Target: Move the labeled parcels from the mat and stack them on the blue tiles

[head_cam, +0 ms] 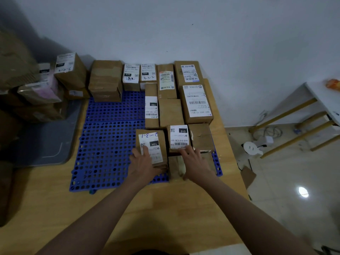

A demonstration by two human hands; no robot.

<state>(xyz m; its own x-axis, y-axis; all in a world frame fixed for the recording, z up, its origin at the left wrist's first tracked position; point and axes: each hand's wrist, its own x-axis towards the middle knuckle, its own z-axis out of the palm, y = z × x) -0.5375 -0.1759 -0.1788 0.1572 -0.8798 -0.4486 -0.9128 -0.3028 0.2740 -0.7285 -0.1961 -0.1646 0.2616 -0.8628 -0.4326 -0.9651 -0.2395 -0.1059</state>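
My left hand (142,162) lies flat on the parcel (153,148) at frame centre, seating it on the blue tiles (110,144). My right hand (195,162), fingers spread, steadies the neighbouring box (179,138), keeping the row tight.

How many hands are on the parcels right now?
2. The left hand rests on the 15H parcel at the near edge of the blue tiles; the right hand lies beside it, fingertips at the 010 parcel. None seems hidden.
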